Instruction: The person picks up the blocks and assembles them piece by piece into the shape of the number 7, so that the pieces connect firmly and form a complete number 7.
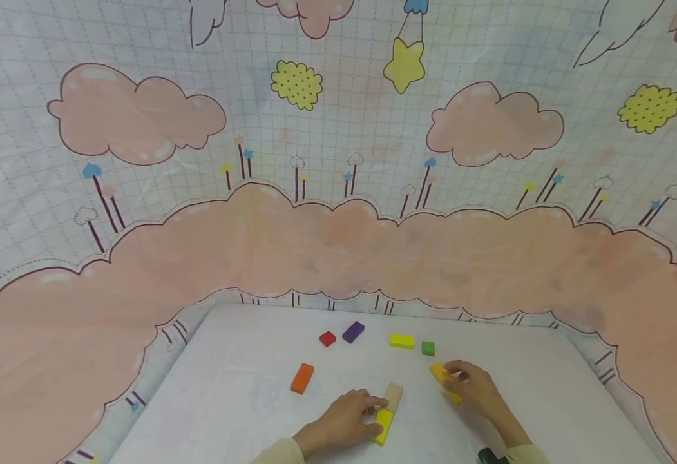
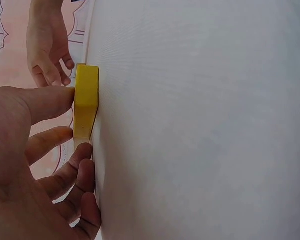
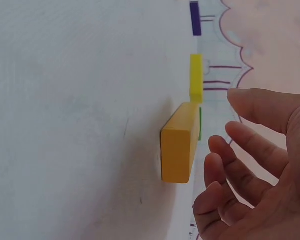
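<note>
In the head view my left hand is over a yellow block lying on the white table. Its thumb and index fingertip rest on the upper side of this block in the left wrist view, while the other fingers bend down beside it. End to end with the yellow block is a plain wooden block. My right hand hovers over an orange-yellow block. The right wrist view shows its fingers loosely bent, with a gap between them and that block.
Farther back lie a red block, a purple block, another yellow block and a small green block. An orange block is left of my hands. Behind the white table hangs a cloud-patterned cloth.
</note>
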A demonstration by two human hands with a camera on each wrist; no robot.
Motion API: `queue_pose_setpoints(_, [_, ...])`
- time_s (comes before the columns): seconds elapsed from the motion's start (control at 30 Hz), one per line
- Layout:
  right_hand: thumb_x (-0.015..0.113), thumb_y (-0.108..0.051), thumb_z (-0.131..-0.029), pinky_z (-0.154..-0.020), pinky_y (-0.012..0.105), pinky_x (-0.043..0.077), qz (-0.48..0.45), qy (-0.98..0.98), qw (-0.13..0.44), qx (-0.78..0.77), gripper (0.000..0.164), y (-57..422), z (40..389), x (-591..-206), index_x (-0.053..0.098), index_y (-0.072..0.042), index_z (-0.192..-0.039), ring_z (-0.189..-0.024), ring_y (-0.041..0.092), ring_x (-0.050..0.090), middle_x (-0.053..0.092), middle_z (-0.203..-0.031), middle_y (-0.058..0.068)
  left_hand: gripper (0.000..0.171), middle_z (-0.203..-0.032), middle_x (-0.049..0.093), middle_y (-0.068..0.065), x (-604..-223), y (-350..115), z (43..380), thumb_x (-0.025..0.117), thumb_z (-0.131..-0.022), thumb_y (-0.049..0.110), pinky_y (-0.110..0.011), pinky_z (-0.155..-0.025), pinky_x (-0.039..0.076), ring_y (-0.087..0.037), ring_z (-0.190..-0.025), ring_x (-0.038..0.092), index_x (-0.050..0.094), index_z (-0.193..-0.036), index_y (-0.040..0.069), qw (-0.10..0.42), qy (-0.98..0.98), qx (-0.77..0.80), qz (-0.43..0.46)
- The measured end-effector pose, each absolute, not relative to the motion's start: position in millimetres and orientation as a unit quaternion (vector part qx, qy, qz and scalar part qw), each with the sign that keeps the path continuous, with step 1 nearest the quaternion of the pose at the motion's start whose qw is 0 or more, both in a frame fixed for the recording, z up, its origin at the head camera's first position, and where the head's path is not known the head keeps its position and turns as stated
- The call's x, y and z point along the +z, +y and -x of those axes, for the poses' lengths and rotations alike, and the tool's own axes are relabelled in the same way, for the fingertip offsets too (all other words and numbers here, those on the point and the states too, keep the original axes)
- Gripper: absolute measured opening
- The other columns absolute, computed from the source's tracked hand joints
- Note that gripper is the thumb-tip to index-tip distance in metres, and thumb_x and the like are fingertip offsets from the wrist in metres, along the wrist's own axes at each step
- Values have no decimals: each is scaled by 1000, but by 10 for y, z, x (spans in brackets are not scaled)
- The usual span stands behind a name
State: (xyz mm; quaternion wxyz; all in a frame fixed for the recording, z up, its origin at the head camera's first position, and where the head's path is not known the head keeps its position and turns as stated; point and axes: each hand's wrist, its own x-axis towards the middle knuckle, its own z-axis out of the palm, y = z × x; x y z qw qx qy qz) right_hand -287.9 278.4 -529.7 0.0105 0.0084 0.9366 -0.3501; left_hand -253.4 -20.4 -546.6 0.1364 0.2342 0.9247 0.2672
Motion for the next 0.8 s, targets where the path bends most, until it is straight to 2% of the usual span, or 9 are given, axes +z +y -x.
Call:
queue_pose_setpoints(0.23, [72, -20, -85, -70, 31, 54, -45, 929, 34, -365, 40, 2861, 2912, -5339, 64, -6, -121, -97, 21, 61, 66, -117, 12, 43, -99, 60, 14, -5482, -202, 2553, 72, -88, 36, -27, -85, 50, -3, -85, 48, 62, -129, 37, 141, 923, 272, -231])
queue_pose_setpoints(0.43, [74, -21, -85, -70, 32, 53, -47, 931, 40, -359, 40, 2896, 2934, -5368, 64, -4, -120, -91, 18, 61, 67, -109, 8, 43, -99, 60, 14, -5487, -197, 2562, 73, -87, 36, -27, -84, 50, -3, -85, 48, 61, -129, 38, 139, 924, 270, -232])
queue_pose_setpoints(0.63, [77, -25, -83, -78, 37, 55, -53, 932, 51, -354, 45, 2882, 2954, -5355, 64, -3, -120, -96, 22, 62, 68, -107, 8, 43, -98, 59, 14, -5479, -191, 2566, 73, -87, 36, -27, -84, 50, -2, -85, 48, 61, -129, 38, 137, 925, 268, -232])
queue_pose_setpoints(0.8, [77, -26, -82, -78, 37, 55, -62, 934, 60, -348, 47, 2865, 2982, -5366, 63, -3, -121, -97, 23, 62, 66, -107, 10, 43, -98, 59, 15, -5471, -199, 2571, 72, -88, 36, -27, -84, 50, -3, -85, 48, 61, -129, 38, 138, 925, 266, -232])
